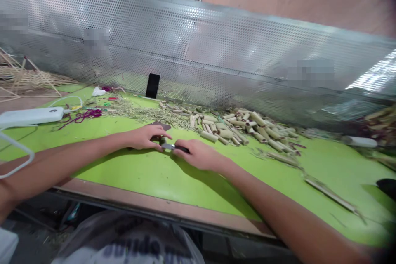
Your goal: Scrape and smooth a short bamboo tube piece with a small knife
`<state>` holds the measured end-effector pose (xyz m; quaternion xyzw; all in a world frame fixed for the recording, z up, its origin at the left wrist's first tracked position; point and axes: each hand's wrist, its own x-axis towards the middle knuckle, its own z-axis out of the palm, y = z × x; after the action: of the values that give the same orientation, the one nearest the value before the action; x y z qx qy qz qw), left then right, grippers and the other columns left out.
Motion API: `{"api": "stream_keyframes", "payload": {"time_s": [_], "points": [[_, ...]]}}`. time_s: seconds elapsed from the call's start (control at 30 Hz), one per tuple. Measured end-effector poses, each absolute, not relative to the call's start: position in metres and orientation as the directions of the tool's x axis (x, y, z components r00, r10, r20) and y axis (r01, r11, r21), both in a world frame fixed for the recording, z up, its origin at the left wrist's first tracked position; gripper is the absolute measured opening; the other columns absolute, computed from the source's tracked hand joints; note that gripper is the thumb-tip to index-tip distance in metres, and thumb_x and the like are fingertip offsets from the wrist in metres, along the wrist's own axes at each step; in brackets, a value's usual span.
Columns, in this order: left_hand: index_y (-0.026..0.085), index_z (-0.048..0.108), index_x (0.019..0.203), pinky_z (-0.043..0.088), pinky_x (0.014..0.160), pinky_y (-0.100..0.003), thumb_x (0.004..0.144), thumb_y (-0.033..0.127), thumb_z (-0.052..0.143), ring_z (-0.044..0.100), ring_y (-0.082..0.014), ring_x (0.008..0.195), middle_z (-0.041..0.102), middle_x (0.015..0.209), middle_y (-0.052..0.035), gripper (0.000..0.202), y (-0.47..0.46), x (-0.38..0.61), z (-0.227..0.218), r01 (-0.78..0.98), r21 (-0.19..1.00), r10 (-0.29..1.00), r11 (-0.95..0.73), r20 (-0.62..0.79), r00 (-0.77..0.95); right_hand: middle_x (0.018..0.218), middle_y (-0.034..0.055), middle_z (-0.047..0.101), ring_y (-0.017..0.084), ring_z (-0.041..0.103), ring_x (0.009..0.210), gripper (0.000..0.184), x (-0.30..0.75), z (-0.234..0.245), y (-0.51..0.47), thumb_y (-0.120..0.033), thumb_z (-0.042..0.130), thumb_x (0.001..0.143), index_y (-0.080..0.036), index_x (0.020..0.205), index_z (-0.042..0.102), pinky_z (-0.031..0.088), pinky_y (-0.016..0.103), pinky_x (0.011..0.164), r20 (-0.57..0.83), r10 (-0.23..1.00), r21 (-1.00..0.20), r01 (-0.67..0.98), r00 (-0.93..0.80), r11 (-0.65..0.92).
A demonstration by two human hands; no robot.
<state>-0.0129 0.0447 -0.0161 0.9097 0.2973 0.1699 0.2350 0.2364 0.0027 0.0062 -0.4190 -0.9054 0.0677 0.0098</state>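
Note:
Over the green tabletop [123, 173], my right hand [201, 154] is closed around the black handle of a small knife [182, 148]. Its grey metal part points left, toward the other hand. My left hand [144, 137] is curled at the knife's tip, with the index finger reaching over and the thumb below, close to the metal. Something small and dark sits between those fingers, too unclear to name. Just behind the left fingers lies a flat brown piece [163, 125]. Past both hands is a pile of short, pale green, hollow stem pieces [225, 132].
A dark phone [152, 86] leans against the perforated metal screen [185, 49] at the back. Thin shavings [148, 112] lie before it. At left are a white power strip [34, 116], purple yarn [88, 114] and stick frames [24, 74]. A split stem [331, 194] lies at right.

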Motion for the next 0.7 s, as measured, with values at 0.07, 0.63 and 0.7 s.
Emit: {"api": "stream_keyframes", "payload": {"time_s": [0.07, 0.63, 0.7], "points": [[0.023, 0.061, 0.135, 0.047, 0.092, -0.034, 0.082, 0.034, 0.076, 0.061, -0.0244, 0.106, 0.065, 0.118, -0.0073, 0.056, 0.043, -0.012, -0.016, 0.476, 0.554, 0.651, -0.683, 0.167, 0.741, 0.090, 0.0074, 0.072, 0.019, 0.060, 0.074, 0.032, 0.235, 0.005, 0.004, -0.039, 0.040, 0.105, -0.018, 0.108, 0.064, 0.033, 0.028, 0.060, -0.009, 0.816, -0.096, 0.813, -0.578, 0.575], [0.018, 0.069, 0.115, 0.048, 0.087, -0.032, 0.081, 0.036, 0.078, 0.063, -0.0230, 0.099, 0.067, 0.106, -0.0063, 0.040, 0.048, -0.012, -0.018, 0.423, 0.544, 0.611, -0.725, 0.225, 0.759, 0.094, 0.0094, 0.075, 0.022, 0.064, 0.074, 0.033, 0.217, 0.003, 0.001, -0.041, 0.040, 0.106, -0.018, 0.113, 0.063, 0.029, 0.030, 0.059, -0.011, 0.848, 0.045, 0.846, -0.531, 0.531], [0.017, 0.068, 0.116, 0.047, 0.090, -0.033, 0.082, 0.035, 0.077, 0.063, -0.0233, 0.100, 0.067, 0.107, -0.0075, 0.040, 0.049, -0.012, -0.019, 0.414, 0.523, 0.591, -0.745, 0.232, 0.772, 0.092, 0.0089, 0.074, 0.021, 0.062, 0.073, 0.032, 0.218, 0.003, 0.001, -0.041, 0.042, 0.105, -0.018, 0.111, 0.063, 0.028, 0.030, 0.058, -0.011, 0.842, 0.026, 0.841, -0.540, 0.540]]}}
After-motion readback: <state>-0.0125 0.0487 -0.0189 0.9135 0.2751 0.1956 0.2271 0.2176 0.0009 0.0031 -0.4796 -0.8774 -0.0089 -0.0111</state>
